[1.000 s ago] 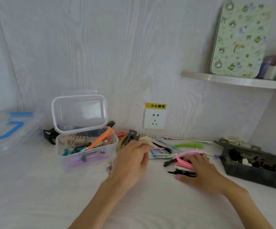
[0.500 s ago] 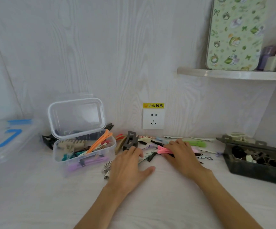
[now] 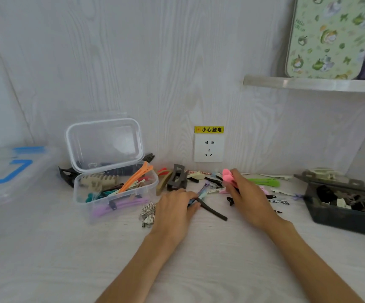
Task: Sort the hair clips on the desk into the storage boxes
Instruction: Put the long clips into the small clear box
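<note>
Desk (image 3: 46,259): white wood-grain top, both forearms reaching across it toward the wall.
Blue-latched bin (image 3: 6,173): clear, far left, lid on.
Clear box (image 3: 116,193): lid propped open, clips piled inside, an orange clip (image 3: 136,176) poking over the rim.
Dark box (image 3: 347,204): at the right edge, open, dark pieces inside.
Loose hair clips (image 3: 201,178): strewn along the wall between the two boxes, under the socket (image 3: 208,147).
Right hand (image 3: 246,197): fingers curled round pink clips (image 3: 228,176), lifted just above the pile.
Left hand (image 3: 175,206): down on the desk, fingertips pinching a blue clip (image 3: 201,194) beside a long black clip (image 3: 212,209).
Silver clips (image 3: 147,213): small heap by the clear box's front corner.
</note>
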A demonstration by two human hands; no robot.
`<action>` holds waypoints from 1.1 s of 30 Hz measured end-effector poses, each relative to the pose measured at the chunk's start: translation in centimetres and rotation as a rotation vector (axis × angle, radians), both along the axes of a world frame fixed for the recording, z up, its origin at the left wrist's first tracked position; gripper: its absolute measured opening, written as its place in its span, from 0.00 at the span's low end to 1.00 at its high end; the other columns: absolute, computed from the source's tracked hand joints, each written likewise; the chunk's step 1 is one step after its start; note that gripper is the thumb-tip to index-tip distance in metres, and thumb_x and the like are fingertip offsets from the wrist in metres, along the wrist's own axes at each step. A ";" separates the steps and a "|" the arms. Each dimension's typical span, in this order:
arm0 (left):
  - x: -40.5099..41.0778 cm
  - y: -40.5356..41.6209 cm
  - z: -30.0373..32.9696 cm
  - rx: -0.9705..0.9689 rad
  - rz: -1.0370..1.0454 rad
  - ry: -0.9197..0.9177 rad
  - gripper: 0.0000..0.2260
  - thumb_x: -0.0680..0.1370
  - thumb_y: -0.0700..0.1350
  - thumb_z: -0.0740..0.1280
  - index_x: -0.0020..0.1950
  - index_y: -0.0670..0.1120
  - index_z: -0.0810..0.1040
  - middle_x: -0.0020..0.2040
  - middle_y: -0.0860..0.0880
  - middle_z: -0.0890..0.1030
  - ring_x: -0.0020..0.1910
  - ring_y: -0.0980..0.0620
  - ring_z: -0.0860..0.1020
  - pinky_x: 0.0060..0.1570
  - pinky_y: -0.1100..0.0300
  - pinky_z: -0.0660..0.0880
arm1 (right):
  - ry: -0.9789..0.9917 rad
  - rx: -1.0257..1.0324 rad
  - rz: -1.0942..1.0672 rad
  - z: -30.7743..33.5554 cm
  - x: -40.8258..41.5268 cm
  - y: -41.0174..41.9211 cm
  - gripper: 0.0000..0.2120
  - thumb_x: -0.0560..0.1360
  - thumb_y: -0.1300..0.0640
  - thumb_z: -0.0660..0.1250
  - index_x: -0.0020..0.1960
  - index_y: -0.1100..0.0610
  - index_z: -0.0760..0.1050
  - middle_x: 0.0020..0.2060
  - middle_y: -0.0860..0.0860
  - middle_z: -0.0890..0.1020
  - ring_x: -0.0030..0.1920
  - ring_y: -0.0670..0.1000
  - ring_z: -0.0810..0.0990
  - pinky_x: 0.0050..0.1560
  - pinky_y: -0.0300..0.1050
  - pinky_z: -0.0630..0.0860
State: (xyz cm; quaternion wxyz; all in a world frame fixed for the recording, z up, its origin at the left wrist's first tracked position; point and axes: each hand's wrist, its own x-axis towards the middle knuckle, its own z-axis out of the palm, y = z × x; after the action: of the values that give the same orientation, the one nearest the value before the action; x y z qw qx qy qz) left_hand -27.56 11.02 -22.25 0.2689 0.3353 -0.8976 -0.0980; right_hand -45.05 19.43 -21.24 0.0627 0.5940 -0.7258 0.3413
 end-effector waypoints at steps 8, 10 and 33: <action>1.1 -0.1 1.5 0.038 -0.043 0.287 0.10 0.75 0.46 0.69 0.56 0.53 0.81 0.48 0.56 0.83 0.46 0.58 0.78 0.45 0.60 0.76 | -0.089 -0.078 -0.022 0.0 0.1 0.9 0.06 0.78 0.55 0.62 0.53 0.46 0.75 0.43 0.35 0.78 0.41 0.22 0.72 0.40 0.21 0.68; 2.0 -0.1 2.5 -0.084 -0.056 0.423 0.09 0.75 0.43 0.69 0.53 0.50 0.82 0.47 0.54 0.82 0.45 0.55 0.78 0.44 0.58 0.77 | -0.158 -0.100 -0.007 0.2 0.5 0.9 0.07 0.78 0.56 0.61 0.54 0.48 0.75 0.49 0.35 0.77 0.42 0.23 0.74 0.42 0.23 0.69; 13.9 -7.0 1.7 -0.040 0.558 0.635 0.12 0.81 0.48 0.56 0.55 0.50 0.79 0.47 0.48 0.82 0.46 0.48 0.77 0.41 0.59 0.67 | 0.284 0.274 0.220 4.9 13.6 -11.9 0.17 0.79 0.54 0.53 0.65 0.54 0.71 0.72 0.52 0.65 0.73 0.50 0.58 0.74 0.57 0.44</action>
State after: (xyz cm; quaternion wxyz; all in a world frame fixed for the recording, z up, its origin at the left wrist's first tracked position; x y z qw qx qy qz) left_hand -13.68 4.02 -20.58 0.5548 0.5134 -0.6466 -0.1024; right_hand -31.50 7.57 -16.31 0.0455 0.7145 -0.6802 0.1570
